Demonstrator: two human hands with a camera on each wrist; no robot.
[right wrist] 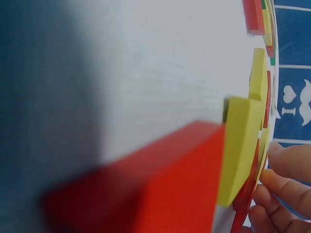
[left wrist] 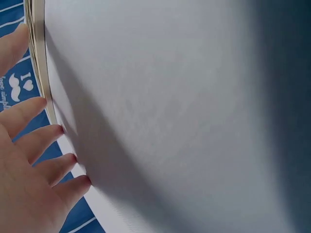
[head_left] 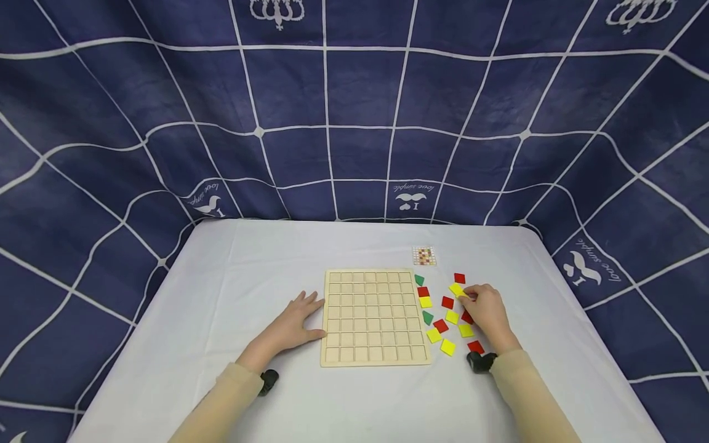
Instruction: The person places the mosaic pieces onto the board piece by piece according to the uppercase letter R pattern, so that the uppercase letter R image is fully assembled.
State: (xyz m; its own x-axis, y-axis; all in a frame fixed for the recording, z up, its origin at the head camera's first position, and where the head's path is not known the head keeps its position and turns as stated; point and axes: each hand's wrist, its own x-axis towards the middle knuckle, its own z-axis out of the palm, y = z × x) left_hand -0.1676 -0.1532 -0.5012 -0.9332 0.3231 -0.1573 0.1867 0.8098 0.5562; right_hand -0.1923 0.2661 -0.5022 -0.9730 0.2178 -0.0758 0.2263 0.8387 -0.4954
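A pale wooden board (head_left: 376, 317) with a grid of square recesses lies flat mid-table. My left hand (head_left: 296, 323) is at its left edge, fingers spread, with the thumb and a fingertip touching the rim. The left wrist view shows the same hand (left wrist: 34, 170), its other fingertips down on the white cloth. To the right of the board, my right hand (head_left: 487, 311) pinches a yellow square tile (head_left: 456, 289) between thumb and fingertips, low over the table. Around it lie red tiles (head_left: 447, 302), more yellow tiles (head_left: 448, 347) and green tiles (head_left: 428, 318). The right palm hides part of a red tile.
A small card (head_left: 424, 256) printed with a coloured grid pattern lies behind the tiles. White cloth (head_left: 255, 264) covers the table. A dark blue curtain (head_left: 360, 154) with white lines hangs behind and at both sides.
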